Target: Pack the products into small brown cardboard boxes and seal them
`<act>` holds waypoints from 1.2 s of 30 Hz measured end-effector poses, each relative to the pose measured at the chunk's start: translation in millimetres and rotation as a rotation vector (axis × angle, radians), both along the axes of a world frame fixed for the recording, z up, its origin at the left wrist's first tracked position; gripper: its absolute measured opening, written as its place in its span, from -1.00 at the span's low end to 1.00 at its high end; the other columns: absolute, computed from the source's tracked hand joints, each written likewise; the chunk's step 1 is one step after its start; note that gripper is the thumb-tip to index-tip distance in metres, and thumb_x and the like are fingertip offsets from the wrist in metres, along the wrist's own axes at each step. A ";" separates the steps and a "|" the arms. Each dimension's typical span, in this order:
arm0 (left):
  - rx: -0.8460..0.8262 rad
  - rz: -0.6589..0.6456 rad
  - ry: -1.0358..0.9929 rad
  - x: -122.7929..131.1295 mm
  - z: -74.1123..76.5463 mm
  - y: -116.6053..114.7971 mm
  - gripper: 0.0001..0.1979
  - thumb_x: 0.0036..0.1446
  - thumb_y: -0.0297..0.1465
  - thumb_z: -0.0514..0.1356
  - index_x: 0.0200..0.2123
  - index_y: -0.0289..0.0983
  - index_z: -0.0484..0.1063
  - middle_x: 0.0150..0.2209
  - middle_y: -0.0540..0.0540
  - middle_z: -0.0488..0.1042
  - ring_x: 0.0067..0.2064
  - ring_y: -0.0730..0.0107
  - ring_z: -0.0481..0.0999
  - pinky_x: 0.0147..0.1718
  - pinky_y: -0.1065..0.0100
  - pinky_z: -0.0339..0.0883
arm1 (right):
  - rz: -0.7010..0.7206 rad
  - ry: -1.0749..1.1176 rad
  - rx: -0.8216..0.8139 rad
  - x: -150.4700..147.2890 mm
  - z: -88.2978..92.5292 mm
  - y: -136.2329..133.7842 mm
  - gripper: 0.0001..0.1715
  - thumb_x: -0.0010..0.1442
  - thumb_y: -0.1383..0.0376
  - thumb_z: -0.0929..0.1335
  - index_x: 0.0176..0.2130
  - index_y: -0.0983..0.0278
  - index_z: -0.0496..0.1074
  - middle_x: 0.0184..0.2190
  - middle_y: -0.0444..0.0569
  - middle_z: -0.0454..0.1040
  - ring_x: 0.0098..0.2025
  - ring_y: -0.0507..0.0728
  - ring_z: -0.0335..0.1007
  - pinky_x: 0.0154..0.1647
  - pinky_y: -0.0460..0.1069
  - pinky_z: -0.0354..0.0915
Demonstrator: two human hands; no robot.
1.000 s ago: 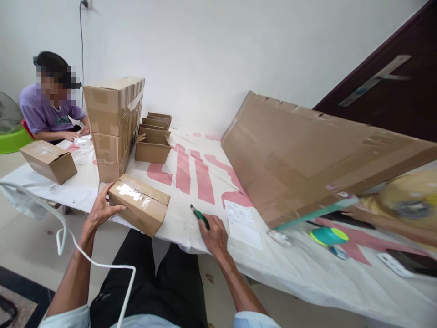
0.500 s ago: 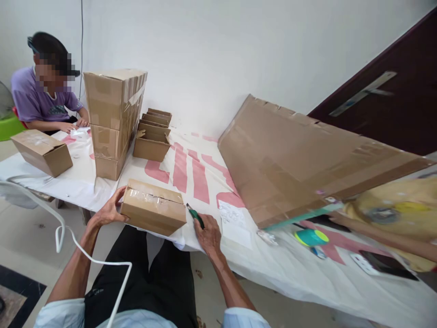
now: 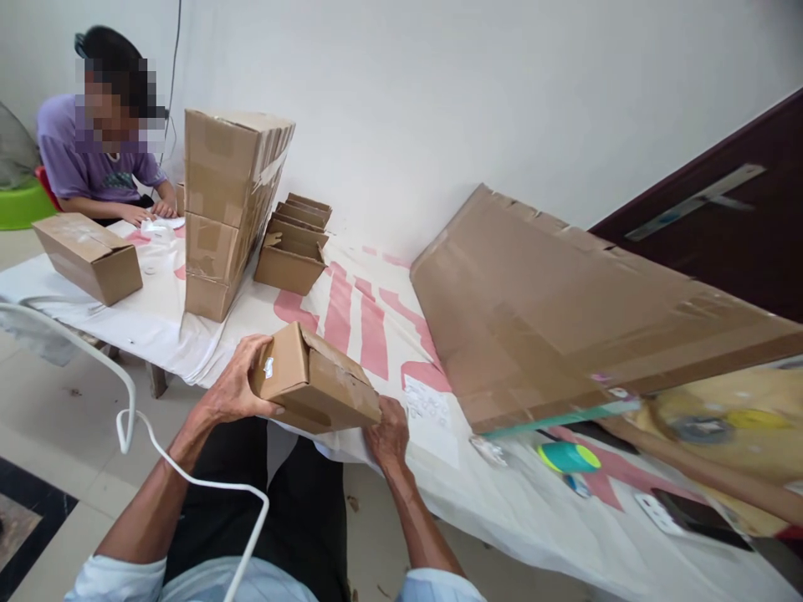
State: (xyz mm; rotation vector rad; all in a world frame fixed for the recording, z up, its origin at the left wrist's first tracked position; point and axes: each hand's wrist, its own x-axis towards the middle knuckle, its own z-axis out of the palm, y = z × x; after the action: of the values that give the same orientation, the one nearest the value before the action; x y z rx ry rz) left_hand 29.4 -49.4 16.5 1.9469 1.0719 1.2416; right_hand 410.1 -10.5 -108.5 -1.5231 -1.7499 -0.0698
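A small cardboard box (image 3: pixel 332 385), taped along its top seam, is held tilted above the front edge of the table. My left hand (image 3: pixel 242 385) grips its left end, thumb on the near side, beside a small white label. At the box's right end, my right hand (image 3: pixel 387 433) is closed around the lower corner, its fingertips partly hidden. The green-handled utility knife that was in this hand does not show now.
Stacked taped boxes (image 3: pixel 217 201) stand left, beside open-topped boxes (image 3: pixel 292 259). Another box (image 3: pixel 94 259) sits near a person in purple (image 3: pixel 72 155). A big cardboard panel (image 3: pixel 539 309) leans right, near another person's arm (image 3: pixel 703 460). A white cable (image 3: pixel 194 482) crosses before me.
The box has been turned and lifted, its left end now facing me. My right hand has moved against its right end, and the utility knife has gone from sight.
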 end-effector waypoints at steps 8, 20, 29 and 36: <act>0.029 0.050 0.055 22.6 16.6 -4.6 0.12 -0.26 -0.22 0.63 0.37 -0.19 0.25 0.34 -0.34 0.32 0.40 -0.28 0.30 0.40 -0.22 0.20 | 0.163 0.114 0.301 -63.5 182.3 -10.7 -0.72 0.40 0.16 0.36 -0.10 0.22 0.65 -0.14 0.08 0.61 -0.06 0.26 0.55 0.01 0.20 0.46; -0.040 0.230 0.151 59.6 39.2 -27.2 -0.04 -0.15 -0.32 0.53 0.33 -0.19 0.27 0.35 -0.37 0.34 0.38 -0.32 0.32 0.21 -0.26 0.31 | 0.595 -0.742 0.015 -156.9 253.8 -43.8 -0.98 0.31 0.36 0.49 -0.20 0.26 0.60 -0.21 0.05 0.60 -0.08 0.23 0.46 -0.06 0.08 0.35; -0.021 0.259 0.178 71.9 43.8 -30.0 -0.07 -0.14 -0.26 0.51 0.31 -0.18 0.26 0.36 -0.41 0.34 0.38 -0.34 0.32 0.16 -0.25 0.31 | 0.501 -0.849 0.018 -157.3 247.8 -43.0 -0.89 0.33 0.38 0.45 -0.15 0.25 0.64 -0.26 0.07 0.57 -0.09 0.25 0.39 -0.09 0.08 0.27; -0.040 0.256 0.208 73.4 48.2 -31.4 -0.05 -0.13 -0.28 0.53 0.33 -0.22 0.25 0.37 -0.43 0.31 0.40 -0.35 0.28 0.18 -0.25 0.30 | 0.506 -0.861 0.001 -157.6 248.5 -41.5 -0.83 0.30 0.45 0.42 -0.19 0.26 0.65 -0.28 0.08 0.59 -0.13 0.23 0.41 -0.13 0.06 0.28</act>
State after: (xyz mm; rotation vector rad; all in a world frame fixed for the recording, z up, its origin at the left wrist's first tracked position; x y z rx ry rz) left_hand 102.8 -80.7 64.7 1.9877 1.4787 1.1534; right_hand 252.5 -52.0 140.0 -1.0484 -2.7585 -0.5300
